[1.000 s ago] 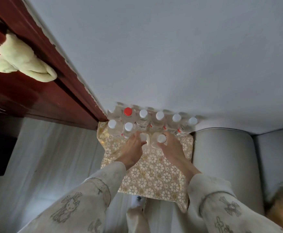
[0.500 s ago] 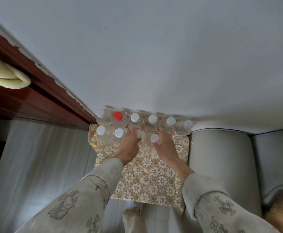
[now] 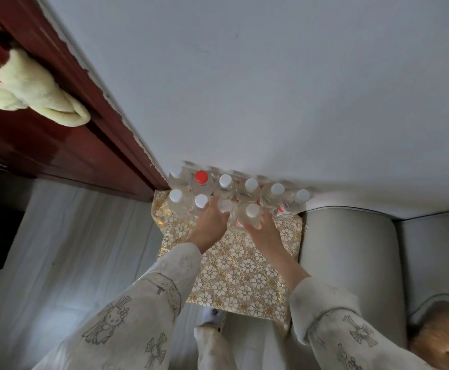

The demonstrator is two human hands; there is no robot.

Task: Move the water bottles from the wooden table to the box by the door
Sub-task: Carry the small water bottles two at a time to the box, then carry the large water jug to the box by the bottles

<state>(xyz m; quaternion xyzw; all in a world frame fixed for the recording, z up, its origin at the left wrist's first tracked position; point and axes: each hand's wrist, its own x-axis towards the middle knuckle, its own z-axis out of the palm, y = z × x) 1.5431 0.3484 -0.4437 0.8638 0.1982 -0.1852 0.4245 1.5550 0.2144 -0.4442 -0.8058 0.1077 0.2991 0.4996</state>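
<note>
You gripped two near-row bottles, left hand (image 3: 212, 217) on one (image 3: 226, 209), right hand (image 3: 262, 227) on another (image 3: 251, 216). Probably full, heavy, slippery: grip mid-body.

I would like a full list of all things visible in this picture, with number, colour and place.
white-capped bottles: nine, clear, in two rows on the table against the wall
red-capped bottle: one, clear, back row, second from the left
tablecloth: one, gold with white flowers, covering the table
door: one, dark red wood, left of the bottles
towel: one, pale yellow, hanging on the door
sofa: one, grey, right of the table
left hand: grips a front-row bottle
right hand: grips the next front-row bottle
</note>
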